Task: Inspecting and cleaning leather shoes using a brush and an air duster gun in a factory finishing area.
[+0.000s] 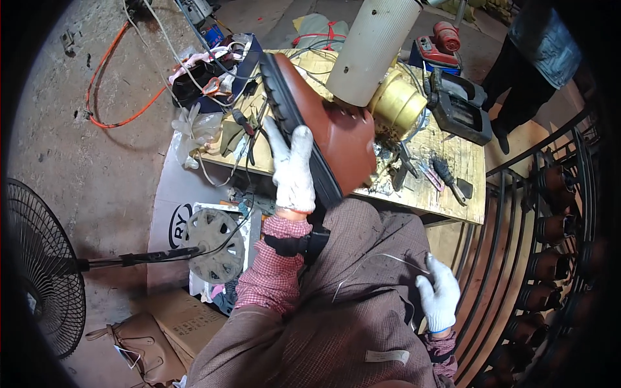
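Observation:
A brown leather boot (pixel 323 123) with a thick black sole (pixel 304 123) is held tilted above the near edge of the wooden worktable (pixel 453 200). My white-gloved left hand (pixel 292 168) grips it along the sole side, with fingers pointing away from me. The boot's opening faces the lower end of a pale cylindrical tube (pixel 372 52), beside a yellow ribbed cylinder (pixel 396 103). Over my lap is my gloved right hand (pixel 440 294), thumb and fingers apart. A thin white strand (pixel 378 255) crosses my lap and ends near that thumb.
Pliers (pixel 404 165), a black-handled tool (pixel 446 174) and a black plastic case (pixel 459 110) lie on the table. Racks of boots (pixel 550 265) stand at right. A fan (pixel 45 271) and brown bag (pixel 145 346) are at left. Another person (pixel 543 52) stands beyond.

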Demonstrator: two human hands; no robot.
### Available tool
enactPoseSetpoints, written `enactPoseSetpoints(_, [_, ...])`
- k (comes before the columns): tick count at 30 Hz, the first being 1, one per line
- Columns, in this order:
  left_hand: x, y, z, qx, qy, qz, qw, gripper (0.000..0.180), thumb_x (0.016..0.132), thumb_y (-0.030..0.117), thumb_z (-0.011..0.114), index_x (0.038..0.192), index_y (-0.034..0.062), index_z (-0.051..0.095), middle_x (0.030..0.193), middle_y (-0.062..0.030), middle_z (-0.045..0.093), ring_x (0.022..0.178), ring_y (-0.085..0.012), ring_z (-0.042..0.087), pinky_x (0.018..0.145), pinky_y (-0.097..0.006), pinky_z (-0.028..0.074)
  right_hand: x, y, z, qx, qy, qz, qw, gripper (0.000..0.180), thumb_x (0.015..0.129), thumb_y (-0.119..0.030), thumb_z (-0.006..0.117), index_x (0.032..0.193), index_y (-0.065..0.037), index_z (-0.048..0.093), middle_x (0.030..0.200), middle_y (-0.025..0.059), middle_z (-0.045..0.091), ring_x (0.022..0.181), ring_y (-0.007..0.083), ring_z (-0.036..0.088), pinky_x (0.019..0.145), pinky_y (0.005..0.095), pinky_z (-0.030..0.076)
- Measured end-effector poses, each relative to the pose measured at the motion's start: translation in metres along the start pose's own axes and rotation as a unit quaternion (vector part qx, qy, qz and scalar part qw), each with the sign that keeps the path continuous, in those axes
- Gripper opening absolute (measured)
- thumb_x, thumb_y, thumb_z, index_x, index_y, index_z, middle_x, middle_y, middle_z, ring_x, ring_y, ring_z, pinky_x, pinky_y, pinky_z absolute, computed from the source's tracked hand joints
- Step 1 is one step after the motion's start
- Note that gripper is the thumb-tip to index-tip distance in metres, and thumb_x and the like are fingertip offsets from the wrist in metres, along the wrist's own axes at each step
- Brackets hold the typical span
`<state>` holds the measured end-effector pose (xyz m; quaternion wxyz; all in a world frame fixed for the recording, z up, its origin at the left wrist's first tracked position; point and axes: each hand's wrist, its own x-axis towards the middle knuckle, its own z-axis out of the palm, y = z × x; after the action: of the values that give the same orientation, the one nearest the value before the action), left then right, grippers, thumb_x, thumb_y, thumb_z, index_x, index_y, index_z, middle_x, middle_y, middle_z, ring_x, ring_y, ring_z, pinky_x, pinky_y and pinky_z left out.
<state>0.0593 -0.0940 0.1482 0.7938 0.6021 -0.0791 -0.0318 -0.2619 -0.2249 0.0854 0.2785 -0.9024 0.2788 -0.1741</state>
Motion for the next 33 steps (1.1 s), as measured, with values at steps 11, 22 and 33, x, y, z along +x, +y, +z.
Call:
enactPoseSetpoints(11, [0.078,0.001,0.017,0.034,0.035,0.083,0.995,0.107,0.095,0.040,0.075,0.168,0.0084,0.004,0.156,-0.0134,0.040,0.129,-0.0254,0.053,0.105,-0.039,0.049,0.059,-0.024,-0.002,0.022,-0.020,-0.098,0.995,0.043,0.085,-0.014,0.079,0.126,-0.005,0.071,0.117,0.0164,0.074,0.102,0.0342,0.072,0.090,0.0402,0.056])
enactPoseSetpoints(22, [0.027,-0.008,-0.014,-0.125,0.071,-0.104,0.984,0.113,0.095,0.044,0.075,0.167,0.0072,-0.004,0.165,-0.0133,0.033,0.141,-0.0289,0.044,0.116,-0.041,0.039,0.188,-0.130,0.032,-0.005,0.068,-0.458,0.886,0.051,0.079,-0.002,0.070,0.129,-0.014,0.071,0.125,0.0106,0.072,0.118,0.0319,0.067,0.093,0.0418,0.052])
enactPoseSetpoints(33, [0.036,-0.014,-0.059,-0.143,0.069,-0.102,0.982,0.116,0.092,0.061,0.072,0.167,0.0058,0.002,0.160,-0.0142,0.039,0.133,-0.0268,0.052,0.107,-0.041,0.049,0.071,0.017,0.033,-0.015,-0.315,-0.280,0.907,0.009,0.075,-0.010,0.068,0.083,-0.013,0.073,0.082,0.0102,0.073,0.080,0.0330,0.071,0.072,0.0447,0.056])
